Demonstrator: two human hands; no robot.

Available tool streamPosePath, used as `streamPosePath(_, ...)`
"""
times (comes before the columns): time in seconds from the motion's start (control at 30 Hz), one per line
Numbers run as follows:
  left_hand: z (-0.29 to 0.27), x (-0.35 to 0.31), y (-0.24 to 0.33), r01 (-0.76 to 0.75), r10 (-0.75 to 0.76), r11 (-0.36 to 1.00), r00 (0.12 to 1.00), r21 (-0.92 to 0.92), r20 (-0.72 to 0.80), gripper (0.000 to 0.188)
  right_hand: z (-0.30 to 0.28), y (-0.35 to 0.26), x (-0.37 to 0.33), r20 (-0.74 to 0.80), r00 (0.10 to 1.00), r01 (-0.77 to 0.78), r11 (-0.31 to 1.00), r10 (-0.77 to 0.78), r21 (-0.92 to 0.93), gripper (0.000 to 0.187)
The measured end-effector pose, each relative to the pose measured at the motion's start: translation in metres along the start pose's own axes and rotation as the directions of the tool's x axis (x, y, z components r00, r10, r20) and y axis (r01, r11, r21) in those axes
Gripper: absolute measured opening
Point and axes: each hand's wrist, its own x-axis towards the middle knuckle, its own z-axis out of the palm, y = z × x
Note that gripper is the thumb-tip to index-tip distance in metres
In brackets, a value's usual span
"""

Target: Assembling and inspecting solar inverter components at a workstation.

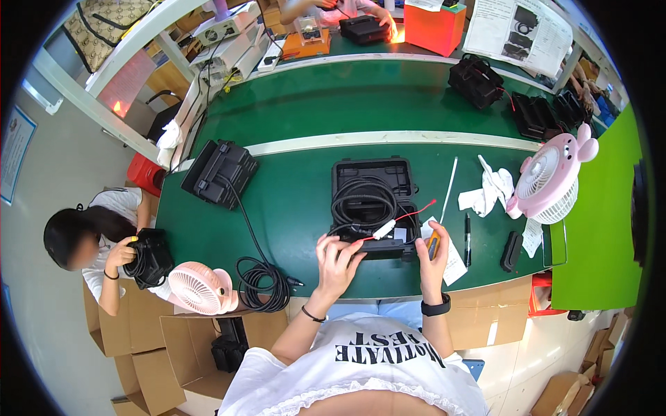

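My left hand (336, 265) is at the front left of an open black plastic case (374, 168), its fingers closed on one end of a thin red wire (414, 213). A white sleeve or tag (383, 229) sits on that wire, which crosses the case toward the upper right. Coiled black cable (362, 197) fills much of the case. My right hand (431, 267), at the case's front right corner, grips a small tool with an orange and black handle (433, 245); its working end cannot be made out.
A closed black case (222, 173) trails a coiled cable (265, 288) on the left. Rightward lie a pen (467, 239), a black pouch-like object (511, 251), white tissue (491, 188) and a pink fan (548, 177). Another pink fan (201, 288) and a co-worker (104, 239) are left.
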Motion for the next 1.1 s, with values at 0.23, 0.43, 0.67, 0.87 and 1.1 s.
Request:
streamPosePath(0.23,-0.045,0.011,-0.002,-0.04,0.044,0.994,0.998,-0.099,0.045,0.027,0.014,-0.001,-0.007,0.052,0.998,-0.02,0.998,0.023,-0.058,0.048)
streamPosePath(0.43,-0.052,0.067,0.005,-0.133,0.088,0.988,0.904,0.079,0.419,0.037,0.016,0.004,-0.018,0.004,0.999,0.044,0.998,-0.044,-0.053,0.042)
streamPosePath(0.67,-0.055,0.088,-0.002,-0.081,0.139,0.989,0.819,-0.127,0.557,0.045,0.012,0.016,-0.029,-0.047,0.994,0.101,0.994,-0.103,-0.039,0.032)
streamPosePath(0.87,-0.059,0.074,-0.009,0.151,-0.032,0.949,0.918,-0.275,0.395,0.048,0.008,0.028,-0.036,-0.048,0.995,0.083,0.996,-0.083,-0.017,0.028)
streamPosePath(1.1,-0.072,0.04,-0.025,0.349,-0.452,0.829,0.878,0.437,0.156,0.035,0.007,0.029,-0.037,-0.032,0.992,0.117,0.991,-0.119,-0.064,0.025)
